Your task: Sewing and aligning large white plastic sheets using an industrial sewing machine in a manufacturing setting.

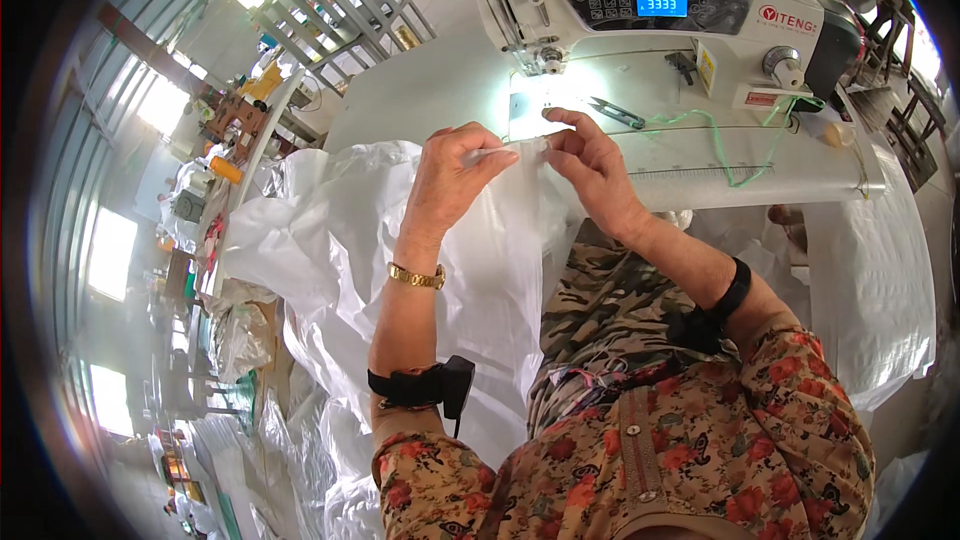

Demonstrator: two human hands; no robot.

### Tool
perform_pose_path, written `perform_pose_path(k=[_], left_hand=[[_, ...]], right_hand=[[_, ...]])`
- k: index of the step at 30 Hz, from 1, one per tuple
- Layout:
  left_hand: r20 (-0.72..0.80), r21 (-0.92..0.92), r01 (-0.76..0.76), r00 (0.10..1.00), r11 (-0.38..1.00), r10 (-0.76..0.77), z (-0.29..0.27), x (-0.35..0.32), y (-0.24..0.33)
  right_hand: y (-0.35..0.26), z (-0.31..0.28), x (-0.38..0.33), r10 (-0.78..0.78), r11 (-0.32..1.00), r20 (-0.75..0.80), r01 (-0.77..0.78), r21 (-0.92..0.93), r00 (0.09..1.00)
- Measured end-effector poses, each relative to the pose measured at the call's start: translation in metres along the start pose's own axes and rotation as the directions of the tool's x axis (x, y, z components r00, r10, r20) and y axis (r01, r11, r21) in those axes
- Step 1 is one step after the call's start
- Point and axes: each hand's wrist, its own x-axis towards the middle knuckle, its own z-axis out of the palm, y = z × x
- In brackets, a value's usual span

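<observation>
A large white plastic-like sheet (480, 260) drapes from the sewing table's edge down over my lap and to the left. My left hand (456, 172) pinches its upper edge between thumb and fingers. At the sheet's top right corner, my right hand (592, 165) grips the same edge with thumb and fingertips. Both hands are just in front of the lit needle area of a white sewing machine (690, 10), whose needle and presser foot (548, 60) stand above the table. The sheet's edge is apart from the needle.
Thread snips (616, 113) lie right of the needle area, beside loose green thread (715, 140). A ruler strip runs along the table's (420, 80) front edge. More white sheeting (870, 280) hangs at the right. A grey metal rack (340, 5) stands beyond the table.
</observation>
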Motion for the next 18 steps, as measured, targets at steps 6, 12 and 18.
perform_pose_path(k=[6,12,18], left_hand=[[-0.038,-0.003,0.01,0.999,1.0,-0.01,0.002,0.001,0.005],[-0.034,-0.083,0.084,0.996,0.993,-0.088,0.004,0.0,0.001],[-0.081,-0.015,-0.081,0.994,0.997,0.08,0.0,-0.001,-0.001]], right_hand=[[0.003,0.006,-0.001,0.186,0.982,0.113,-0.187,0.002,0.976],[-0.003,0.023,-0.003,-0.159,0.705,0.104,0.186,-0.684,0.982],[-0.008,0.026,-0.002,-0.218,0.661,0.137,0.249,-0.708,0.966]])
